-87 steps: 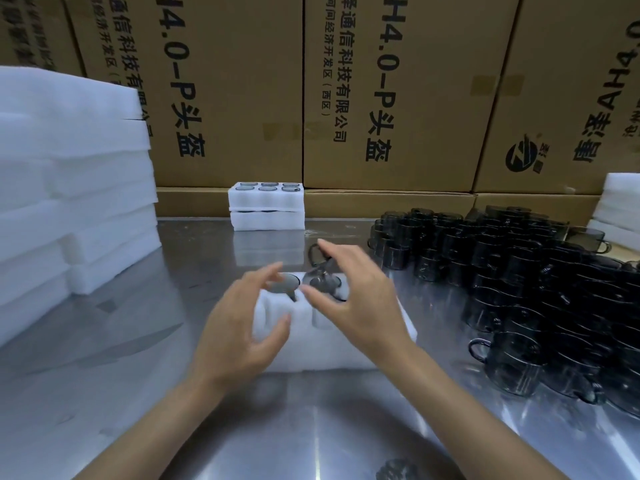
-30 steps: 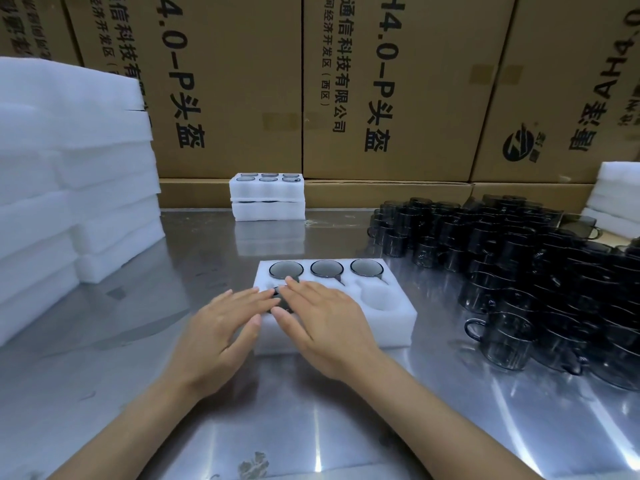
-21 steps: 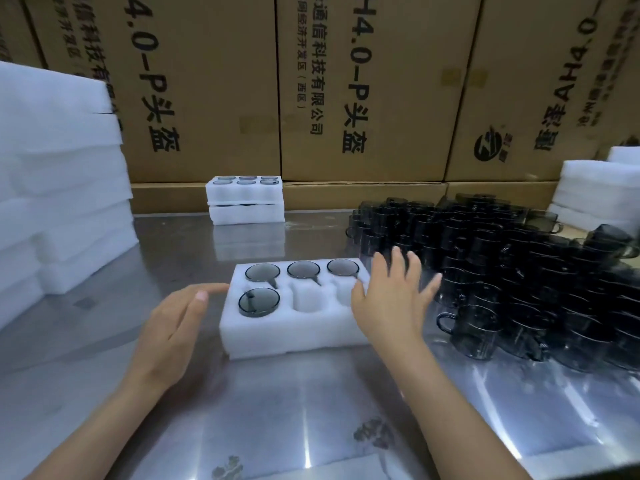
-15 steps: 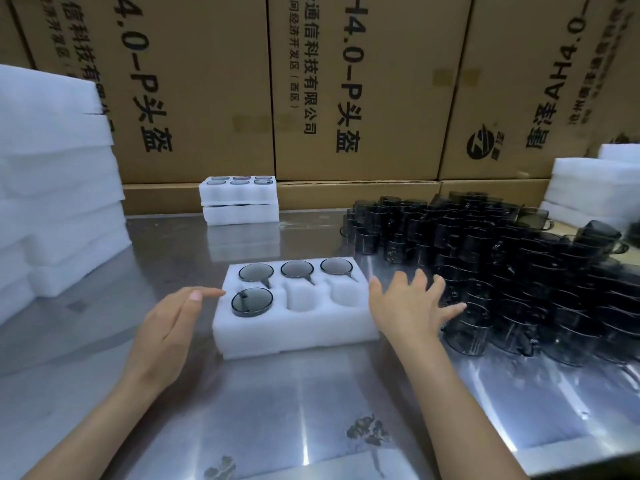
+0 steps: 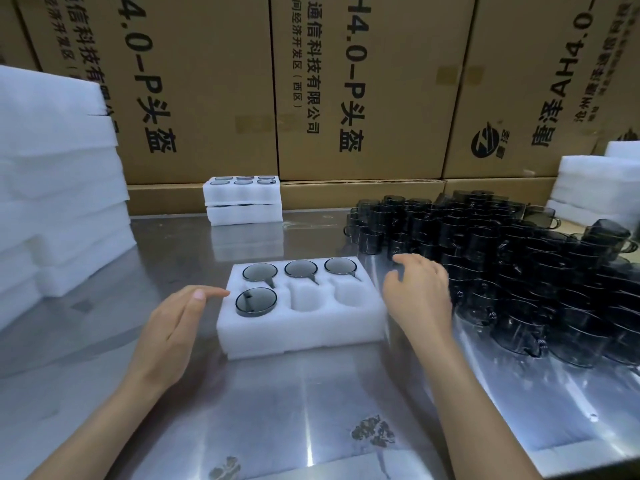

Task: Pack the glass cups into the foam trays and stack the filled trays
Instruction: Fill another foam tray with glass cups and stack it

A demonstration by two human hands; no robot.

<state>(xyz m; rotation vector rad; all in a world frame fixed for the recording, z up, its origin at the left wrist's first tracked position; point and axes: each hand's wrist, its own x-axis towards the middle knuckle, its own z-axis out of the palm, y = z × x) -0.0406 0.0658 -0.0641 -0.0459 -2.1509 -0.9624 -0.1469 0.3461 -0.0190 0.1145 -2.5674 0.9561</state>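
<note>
Reaching twd the loose smoked-glass cups (image 5: 519, 271) massed along the steel table's (image 5: 311, 410) right edge, the right hand (image 5: 417, 292) has left the foam tray (image 5: 301, 327) w/ fingers loosely curled and a bit apart, holding nothing; fingertips sit just short of the nearest cups, contact not clear. About 3 s ago both hands were seating a cup in the tray; 1 s ago both lay flat on its front-left part, pressing. Now that front-left cup (image 5: 256, 301) sits in its pocket, rim showing slightly above the foam. The left hand (image 5: 176, 323) has slid off to the tray's left side, fingers straight and close together, tips just beside the tray's left wall, maybe touching, hard to tell.

Tray status: back row of 3 cups (image 5: 300, 269) filled, front row 1 of 3 filled, front-middle and front-right pockets (image 5: 327, 297) still bare foam. So 4 of 6 done; 2 more cups needed before this tray can go on the filled-tray stack (image 5: 242, 199) at the table's back edge, below the cardboard cartons (image 5: 363, 81). Empty foam trays (image 5: 59, 188) are piled at the left edge, more foam (image 5: 595, 185) at the far-right corner.

Judgement: pressing step is over, next pick has begun; left hand likely steadies the tray meanwhile.
</note>
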